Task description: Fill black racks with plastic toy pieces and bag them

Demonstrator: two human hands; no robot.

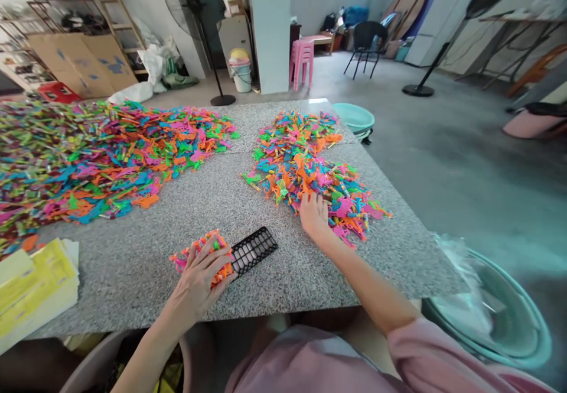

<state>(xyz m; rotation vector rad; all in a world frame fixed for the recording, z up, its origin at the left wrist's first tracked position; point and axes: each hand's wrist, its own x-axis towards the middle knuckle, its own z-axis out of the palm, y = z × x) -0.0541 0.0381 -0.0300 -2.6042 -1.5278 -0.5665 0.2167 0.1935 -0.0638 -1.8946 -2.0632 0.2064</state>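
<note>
A narrow black plastic rack (254,251) with a honeycomb edge and rows of compartments lies on the speckled stone table. Its right part shows bare compartments. Small pink, orange and green plastic toys (221,275) stand packed in its left part. My left hand (201,275) is laid over these toys, fingers across the top and thumb along the near side, holding the rack. My right hand (313,213) reaches into the near edge of a loose heap of bright plastic toys (305,168), its fingers bent down and closed. What its fingertips hold is hidden.
A far larger heap of toys and small tubes (88,156) covers the table's left. Stacked yellow-and-white cards (39,292) lie at the near left. Teal basins (527,328) stand below the right edge, and a pink-rimmed bin (188,357) stands under the front edge.
</note>
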